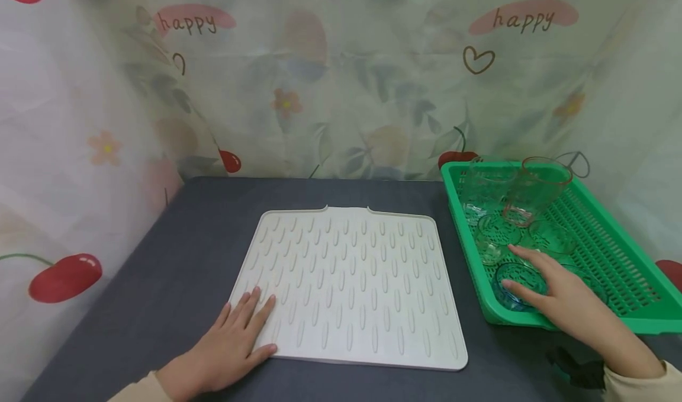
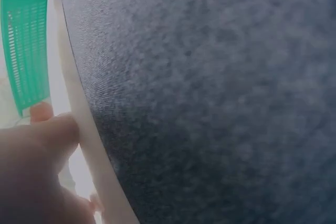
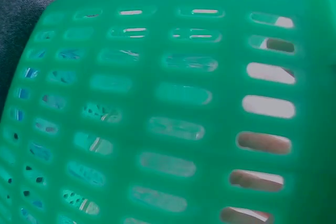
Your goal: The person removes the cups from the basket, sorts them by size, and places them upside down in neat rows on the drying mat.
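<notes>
My left hand [image 1: 226,346] lies over the lower left corner of a white ridged mat [image 1: 367,283], its fingers straight. The left wrist view shows a thumb [image 2: 58,135] against the mat's pale edge [image 2: 89,140]. Over the near end of a green plastic basket [image 1: 471,272], my right hand [image 1: 575,304] is held with thumb and forefinger spread apart. Beneath and around it are a blue-tinted glass [image 1: 519,279] and a small clear glass [image 1: 489,249]. Whether the hidden fingers touch any glass, I cannot tell. The right wrist view is filled by the slotted basket wall [image 3: 220,103].
Two tall glasses stand at the basket's far end, a clear one [image 1: 487,183] and a red-rimmed one [image 1: 535,189]. Mat and basket rest on a dark table [image 1: 176,272]. A patterned curtain [image 1: 341,94] encloses the back and sides.
</notes>
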Motion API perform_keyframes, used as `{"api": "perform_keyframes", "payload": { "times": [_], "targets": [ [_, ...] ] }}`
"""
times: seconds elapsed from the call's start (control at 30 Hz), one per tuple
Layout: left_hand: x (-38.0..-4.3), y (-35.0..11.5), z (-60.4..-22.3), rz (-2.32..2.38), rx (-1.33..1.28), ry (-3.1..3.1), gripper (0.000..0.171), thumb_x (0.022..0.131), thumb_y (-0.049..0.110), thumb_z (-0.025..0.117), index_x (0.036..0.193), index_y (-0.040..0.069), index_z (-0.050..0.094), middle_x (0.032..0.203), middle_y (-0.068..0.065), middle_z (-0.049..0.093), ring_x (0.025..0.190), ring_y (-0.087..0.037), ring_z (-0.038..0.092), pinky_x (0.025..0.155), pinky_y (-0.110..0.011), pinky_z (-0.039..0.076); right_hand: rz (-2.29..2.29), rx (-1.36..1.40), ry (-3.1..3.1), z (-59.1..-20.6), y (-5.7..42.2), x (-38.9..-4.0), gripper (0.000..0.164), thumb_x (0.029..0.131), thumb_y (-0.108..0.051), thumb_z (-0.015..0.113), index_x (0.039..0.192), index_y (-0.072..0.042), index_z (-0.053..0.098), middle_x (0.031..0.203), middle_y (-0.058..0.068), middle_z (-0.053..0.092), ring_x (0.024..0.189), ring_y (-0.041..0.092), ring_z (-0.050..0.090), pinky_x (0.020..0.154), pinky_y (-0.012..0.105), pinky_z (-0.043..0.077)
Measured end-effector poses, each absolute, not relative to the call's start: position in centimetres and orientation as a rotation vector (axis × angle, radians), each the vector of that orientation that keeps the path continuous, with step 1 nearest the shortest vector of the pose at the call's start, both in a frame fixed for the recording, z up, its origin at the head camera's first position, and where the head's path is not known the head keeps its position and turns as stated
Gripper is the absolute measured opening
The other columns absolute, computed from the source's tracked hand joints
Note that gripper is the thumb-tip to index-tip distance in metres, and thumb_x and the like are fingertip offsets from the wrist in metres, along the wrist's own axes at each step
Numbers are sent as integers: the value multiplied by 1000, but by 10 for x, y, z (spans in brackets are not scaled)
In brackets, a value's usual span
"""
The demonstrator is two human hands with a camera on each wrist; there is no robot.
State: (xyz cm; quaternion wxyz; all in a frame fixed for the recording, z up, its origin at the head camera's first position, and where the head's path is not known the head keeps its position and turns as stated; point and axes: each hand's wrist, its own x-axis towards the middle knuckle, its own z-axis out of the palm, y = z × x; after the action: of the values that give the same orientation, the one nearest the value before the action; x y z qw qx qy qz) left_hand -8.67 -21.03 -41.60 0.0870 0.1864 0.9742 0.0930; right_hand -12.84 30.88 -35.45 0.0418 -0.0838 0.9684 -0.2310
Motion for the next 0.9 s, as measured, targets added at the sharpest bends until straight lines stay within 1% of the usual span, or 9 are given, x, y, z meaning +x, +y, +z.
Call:
{"api": "perform_keyframes", "payload": {
  "times": [0.17,0.43,0.57,0.63,0.73,0.9],
  "targets": [
    [-87,-211,-416,293,552,2877,79,94,59,48,152,9,29,158,-25,17,146,-42,17,110,-66,18,-677,-264,2913,-355,309,-131,81,92,-51,60,151,-5,29,148,35,28,132,60,24,91,74,30],
    [-89,-213,-418,309,576,2873,79,94,59,47,153,10,27,158,-26,16,146,-43,16,110,-66,18,-617,-320,2882,-353,310,-132,84,88,-54,63,148,-2,35,146,33,34,129,56,33,91,70,37],
    [-90,-215,-426,340,604,2899,80,93,61,47,152,10,28,157,-26,18,145,-44,18,109,-67,17,-588,-328,2860,-351,313,-133,86,86,-55,65,147,-1,36,145,34,34,128,56,33,90,68,39],
    [-90,-216,-429,314,600,2911,82,93,65,43,153,12,27,158,-25,18,145,-42,18,110,-65,17,-569,-329,2846,-350,315,-134,88,84,-55,66,147,-1,36,145,35,33,128,57,33,89,67,40],
    [-90,-216,-431,284,591,2915,82,93,65,43,153,12,26,158,-24,17,146,-41,17,111,-64,17,-539,-348,2828,-349,317,-137,89,82,-53,70,146,-1,36,144,36,33,127,58,34,87,66,42],
    [-89,-213,-423,279,569,2880,81,94,62,44,153,11,26,159,-24,15,147,-41,15,111,-64,16,-486,-414,2815,-348,318,-143,90,77,-42,78,144,2,39,142,37,37,125,59,37,86,62,45]
  ]
}}
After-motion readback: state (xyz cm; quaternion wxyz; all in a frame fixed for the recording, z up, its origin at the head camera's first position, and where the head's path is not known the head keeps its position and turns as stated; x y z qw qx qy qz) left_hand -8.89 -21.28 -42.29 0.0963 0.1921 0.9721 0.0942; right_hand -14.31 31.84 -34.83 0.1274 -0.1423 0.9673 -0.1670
